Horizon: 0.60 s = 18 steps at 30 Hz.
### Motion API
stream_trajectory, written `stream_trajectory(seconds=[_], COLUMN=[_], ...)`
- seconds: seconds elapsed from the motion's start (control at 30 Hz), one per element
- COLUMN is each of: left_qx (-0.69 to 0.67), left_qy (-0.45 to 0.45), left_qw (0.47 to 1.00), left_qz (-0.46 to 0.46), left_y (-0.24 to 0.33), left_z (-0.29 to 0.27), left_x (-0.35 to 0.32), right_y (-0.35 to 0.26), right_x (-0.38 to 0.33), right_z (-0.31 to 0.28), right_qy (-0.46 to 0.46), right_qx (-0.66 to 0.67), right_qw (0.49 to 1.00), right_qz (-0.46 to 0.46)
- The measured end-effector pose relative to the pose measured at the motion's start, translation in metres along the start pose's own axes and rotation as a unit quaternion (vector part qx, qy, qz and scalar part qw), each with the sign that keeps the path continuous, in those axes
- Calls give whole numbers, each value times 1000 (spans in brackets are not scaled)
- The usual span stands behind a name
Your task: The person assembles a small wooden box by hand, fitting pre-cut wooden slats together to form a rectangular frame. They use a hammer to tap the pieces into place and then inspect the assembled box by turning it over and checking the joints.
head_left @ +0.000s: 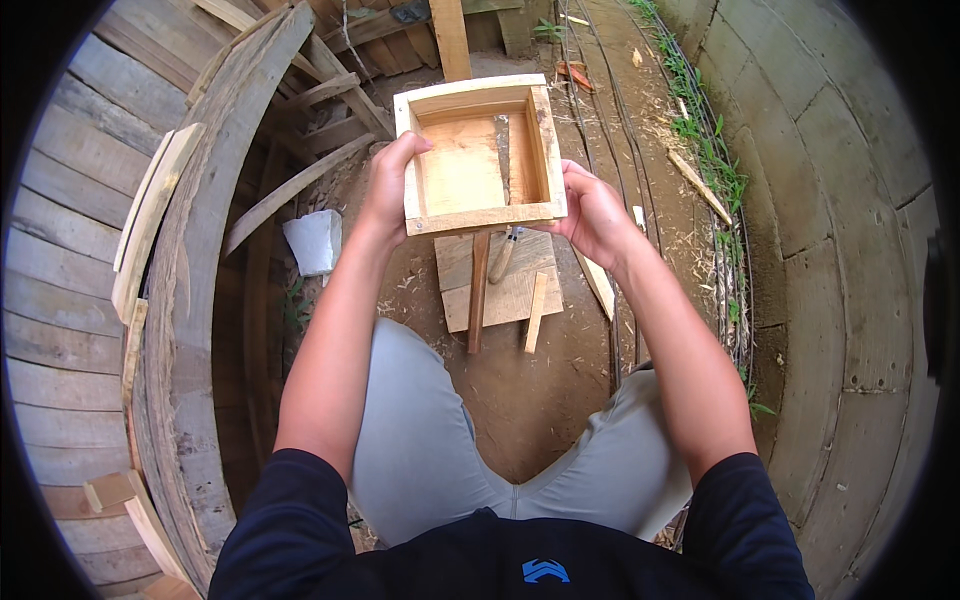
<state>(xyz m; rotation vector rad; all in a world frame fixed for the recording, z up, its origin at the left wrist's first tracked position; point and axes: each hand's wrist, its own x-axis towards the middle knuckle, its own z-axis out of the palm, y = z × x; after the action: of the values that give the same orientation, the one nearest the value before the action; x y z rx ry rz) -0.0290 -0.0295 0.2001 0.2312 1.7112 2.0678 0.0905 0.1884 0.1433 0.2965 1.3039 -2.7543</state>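
Note:
A small open-topped wooden box (485,216) is held up in front of me, its inside facing me. Pale wood forms its four walls, and a dark, narrow wedge-shaped strip crosses its floor right of the middle. My left hand (386,188) grips the left wall, thumb over the rim. On the lower right corner my right hand (598,212) is closed, with some fingers hidden behind the box. Below lies a flat wooden board (456,300) on the ground. A brown wooden handle (478,300), a tool with a pale handle (502,262) and a short stick (536,312) rest on it; their upper parts are partly hidden.
A thick, rough timber beam (185,290) runs along my left beside a slatted wooden surface (65,330). A white block (314,243) sits on the dirt. Dark cables (625,130) and wood scraps (698,185) lie along the grey wall (850,250) on the right.

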Motion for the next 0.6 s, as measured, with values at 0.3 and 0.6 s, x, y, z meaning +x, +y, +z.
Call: stream_trajectory(seconds=[0.3,0.6], left_qx=[14,20], left_qy=[2,-4], left_qw=[1000,1000], left_qz=[8,-10], left_y=[-7,-10], left_z=[-7,-3], left_x=[4,6], right_y=[-9,2], right_x=[-16,-11], right_z=[37,27], right_qy=[32,18], right_qx=[-14,12], right_qw=[999,999], right_qz=[3,29])
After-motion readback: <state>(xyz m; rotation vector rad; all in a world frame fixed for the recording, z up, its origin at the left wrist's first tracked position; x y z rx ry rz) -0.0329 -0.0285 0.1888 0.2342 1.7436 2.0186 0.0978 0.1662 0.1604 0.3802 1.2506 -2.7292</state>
